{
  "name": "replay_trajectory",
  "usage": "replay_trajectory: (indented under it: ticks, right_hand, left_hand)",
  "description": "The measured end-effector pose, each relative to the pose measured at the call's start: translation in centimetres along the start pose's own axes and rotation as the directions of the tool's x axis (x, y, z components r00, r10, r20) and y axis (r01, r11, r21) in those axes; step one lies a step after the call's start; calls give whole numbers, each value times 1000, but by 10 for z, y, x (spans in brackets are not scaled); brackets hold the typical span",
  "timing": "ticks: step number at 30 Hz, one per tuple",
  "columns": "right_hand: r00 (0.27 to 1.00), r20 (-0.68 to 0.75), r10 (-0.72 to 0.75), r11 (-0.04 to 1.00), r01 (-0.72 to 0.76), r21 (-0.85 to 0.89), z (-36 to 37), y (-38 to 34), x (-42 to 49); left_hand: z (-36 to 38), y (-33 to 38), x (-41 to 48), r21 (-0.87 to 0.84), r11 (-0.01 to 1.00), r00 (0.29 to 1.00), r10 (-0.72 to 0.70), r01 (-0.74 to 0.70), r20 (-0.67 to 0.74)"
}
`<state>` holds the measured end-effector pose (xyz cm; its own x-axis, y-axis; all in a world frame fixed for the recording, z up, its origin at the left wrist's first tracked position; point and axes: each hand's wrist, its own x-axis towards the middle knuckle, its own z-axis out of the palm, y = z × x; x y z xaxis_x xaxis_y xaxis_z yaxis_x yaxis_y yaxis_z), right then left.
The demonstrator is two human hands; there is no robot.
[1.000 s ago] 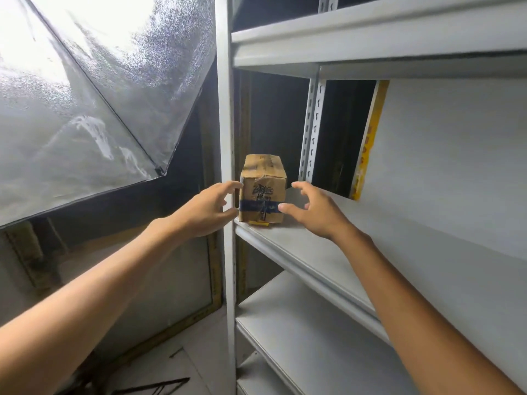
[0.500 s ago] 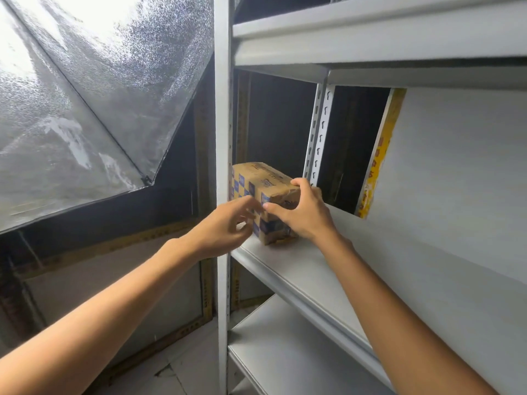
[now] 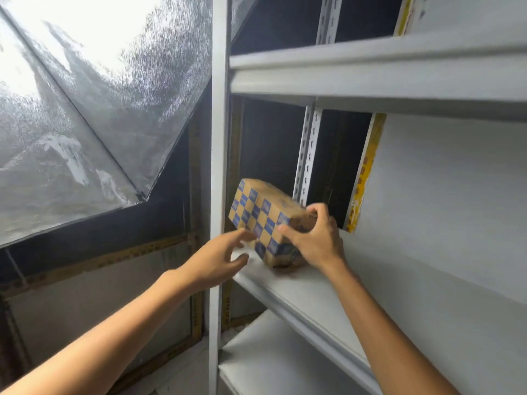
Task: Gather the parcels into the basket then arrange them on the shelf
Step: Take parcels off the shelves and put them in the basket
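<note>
On shelf [image 3: 299,292]: one parcel [image 3: 265,220], right hand [image 3: 316,240] gripping, left hand [image 3: 216,260] open

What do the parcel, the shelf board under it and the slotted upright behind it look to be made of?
Parcel: brown corrugated cardboard, matte, one face wrapped in blue checkered tape; scuffed edges suggest paper board.
Shelf board: probably painted sheet metal, smooth light grey with a folded front lip.
Slotted upright: likely painted steel, with punched keyhole slots.

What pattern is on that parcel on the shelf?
A blue and tan checkerboard on the parcel, shown best in the head view.
</note>
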<state>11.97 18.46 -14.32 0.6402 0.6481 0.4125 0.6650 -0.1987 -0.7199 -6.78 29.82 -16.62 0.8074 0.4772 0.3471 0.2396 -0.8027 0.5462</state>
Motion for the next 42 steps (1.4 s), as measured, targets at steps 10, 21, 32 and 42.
replay_trajectory:
  ticks: [10,21,32,42]
  right_hand:
    - [993,-111,49,997,-43,62,-62,1,-55]
    - [907,-328,264,958,-207,197,-104,4,-157]
    - [724,-514,460,870,-251,425,-211,19,-274]
    - [592,-633,499,866,-315,388,-332,45,-445]
  left_hand:
    - [18,38,-3,-272,954,992,-107,121,67]
    - [64,84,-3,-747,622,949,21,233,313]
    - [140,230,-36,-878,368,806,391,305,444]
    - [225,390,-121,-865,398,586,638,306,500]
